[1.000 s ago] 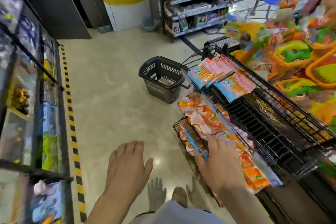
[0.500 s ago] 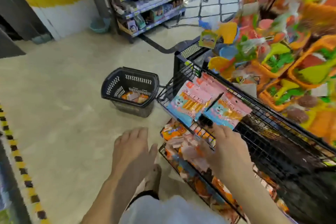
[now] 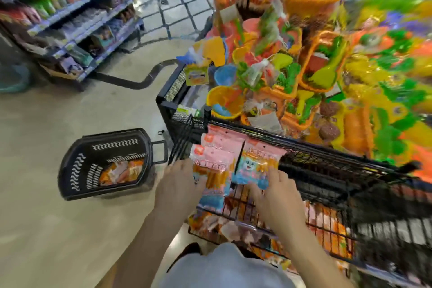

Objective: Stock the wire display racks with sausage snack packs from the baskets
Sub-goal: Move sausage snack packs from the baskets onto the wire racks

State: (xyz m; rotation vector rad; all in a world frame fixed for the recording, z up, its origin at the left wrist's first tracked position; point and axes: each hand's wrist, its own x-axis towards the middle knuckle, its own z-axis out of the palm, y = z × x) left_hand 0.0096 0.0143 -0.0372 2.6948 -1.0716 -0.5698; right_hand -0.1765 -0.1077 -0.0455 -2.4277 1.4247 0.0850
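A black wire display rack (image 3: 327,154) stands in front of me with two tiers. On its upper tier lie two stacks of pink and blue sausage snack packs (image 3: 217,156). My left hand (image 3: 180,184) rests with straight fingers on the left stack. My right hand (image 3: 273,194) lies on the lower edge of the right stack (image 3: 254,166), fingers spread. The lower tier (image 3: 327,224) holds several orange packs. A black plastic basket (image 3: 93,163) with orange packs inside sits on the floor to the left.
Bright plastic toys (image 3: 304,65) hang in bags above and behind the rack. A grocery shelf unit (image 3: 70,18) stands at the back left, with a black floor strip (image 3: 131,82) running from it. Beige floor lies between the basket and that shelf.
My view swung right and upward toward the rack. My left hand moved from above the floor onto the left stack. My right hand rose from the lower tier's packs to the upper right stack.
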